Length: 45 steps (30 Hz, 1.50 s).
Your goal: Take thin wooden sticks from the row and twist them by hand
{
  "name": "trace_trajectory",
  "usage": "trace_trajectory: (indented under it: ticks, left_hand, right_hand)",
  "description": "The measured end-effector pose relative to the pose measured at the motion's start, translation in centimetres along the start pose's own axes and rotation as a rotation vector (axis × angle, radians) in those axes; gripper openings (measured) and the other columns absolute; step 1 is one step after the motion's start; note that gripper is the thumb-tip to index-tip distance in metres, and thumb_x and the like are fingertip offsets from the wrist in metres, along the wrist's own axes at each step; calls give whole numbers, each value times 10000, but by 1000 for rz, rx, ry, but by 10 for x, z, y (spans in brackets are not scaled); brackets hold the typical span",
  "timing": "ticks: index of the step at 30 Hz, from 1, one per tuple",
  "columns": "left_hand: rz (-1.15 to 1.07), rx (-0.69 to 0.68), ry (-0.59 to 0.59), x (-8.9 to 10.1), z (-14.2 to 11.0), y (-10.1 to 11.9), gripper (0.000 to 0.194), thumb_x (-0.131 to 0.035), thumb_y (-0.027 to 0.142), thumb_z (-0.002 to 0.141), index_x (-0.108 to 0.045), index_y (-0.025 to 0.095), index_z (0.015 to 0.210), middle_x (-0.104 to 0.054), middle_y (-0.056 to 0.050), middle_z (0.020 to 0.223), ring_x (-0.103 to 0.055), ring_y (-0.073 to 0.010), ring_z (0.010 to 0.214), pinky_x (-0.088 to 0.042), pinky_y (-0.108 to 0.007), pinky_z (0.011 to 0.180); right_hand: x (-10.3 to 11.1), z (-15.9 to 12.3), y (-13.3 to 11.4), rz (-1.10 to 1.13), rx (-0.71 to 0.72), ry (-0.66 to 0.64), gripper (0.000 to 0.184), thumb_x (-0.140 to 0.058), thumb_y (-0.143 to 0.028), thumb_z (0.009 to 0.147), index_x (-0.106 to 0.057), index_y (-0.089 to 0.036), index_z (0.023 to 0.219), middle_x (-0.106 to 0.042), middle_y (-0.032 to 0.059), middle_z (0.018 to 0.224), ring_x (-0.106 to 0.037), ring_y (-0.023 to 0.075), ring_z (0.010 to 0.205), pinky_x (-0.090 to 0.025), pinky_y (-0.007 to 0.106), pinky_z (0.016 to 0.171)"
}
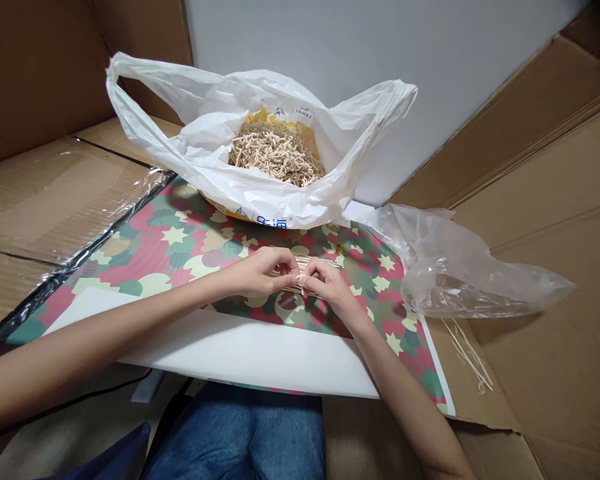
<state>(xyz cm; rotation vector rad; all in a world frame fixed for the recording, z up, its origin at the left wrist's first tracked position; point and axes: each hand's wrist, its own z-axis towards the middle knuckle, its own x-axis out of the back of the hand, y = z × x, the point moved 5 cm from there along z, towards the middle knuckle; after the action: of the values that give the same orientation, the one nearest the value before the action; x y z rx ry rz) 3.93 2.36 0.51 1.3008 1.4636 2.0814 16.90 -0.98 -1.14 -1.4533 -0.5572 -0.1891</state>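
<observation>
Two hands: our L hand & R hand closed, pinching thin wood sticks mid-frame.
Top middle: white plastic bag full of loose sticks.
Right: clear bag.

We're right on the left hand and right hand now, and their fingers hide the middle of the bundle of thin sticks, so we can't count them! Up top, the white plastic bag covers most of a yellow container, its print too folded to read. We lose the left forearm off the left edge, the right forearm off the bottom.
</observation>
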Motion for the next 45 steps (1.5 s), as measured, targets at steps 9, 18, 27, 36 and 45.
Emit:
trace_trajectory:
  ticks: [9,18,27,36,45]
  left_hand:
    - [-277,139,-171,-3,-1,-9,316,-549,407,774,-560,111,665,-407,37,551,-332,-71,502,-246,-197,473]
    - [335,-306,217,4,-7,8,185,-454,277,856,-566,143,916,-566,-53,818,-506,-141,717,-370,-252,649]
    - [948,-712,248,-3,-20,34,141,-425,155,863,-565,163,881,-549,-41,743,-452,-141,664,-319,-294,654]
    - [911,-721,203,-2,-23,34,158,-411,115,846,-564,149,866,-536,-50,749,-446,-145,665,-351,-270,625]
    - [1080,-803,301,-7,-23,37,168,-455,155,850,-524,161,697,-501,-6,638,-427,-121,582,-317,-282,581]
  right_hand:
    - [-2,-4,-9,-96,44,-60,156,-489,-285,815,-475,-201,684,-526,-33,632,-487,126,612,-355,246,592]
    - [-9,-6,2,603,-147,-98,131,-487,-201,761,-471,-196,631,-487,-30,607,-464,109,573,-377,232,567]
    - [-17,-1,14,825,-209,-215,115,-569,-217,708,-493,-207,622,-435,-24,590,-392,111,531,-354,249,509]
    - [-23,0,21,935,-281,-297,72,-574,-164,682,-533,-175,624,-460,-27,576,-388,88,514,-341,232,517]
    - [-28,0,26,999,-384,-200,131,-623,-196,653,-493,-183,642,-420,-51,598,-374,68,511,-353,216,524]
